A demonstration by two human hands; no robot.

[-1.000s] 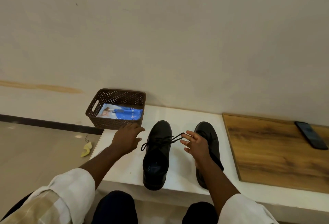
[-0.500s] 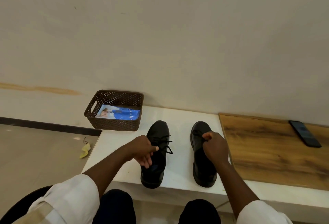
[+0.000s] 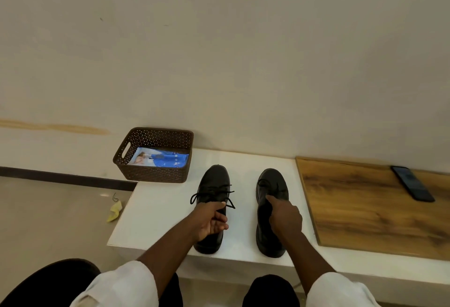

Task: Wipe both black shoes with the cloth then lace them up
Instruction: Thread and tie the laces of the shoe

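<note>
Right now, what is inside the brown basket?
The brown perforated basket holds a flat blue and white printed packet lying on its bottom. The near wall hides the packet's front edge and anything beneath it.

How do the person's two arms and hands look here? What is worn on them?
Both forearms are bare from wrist to near the elbow. The left hand and right hand wear no gloves, and no ring, watch or bracelet shows. Each arm comes out of a loose, off-white sleeve pushed up: the left sleeve shows folds, and the right sleeve is cut by the frame's lower edge.
</note>
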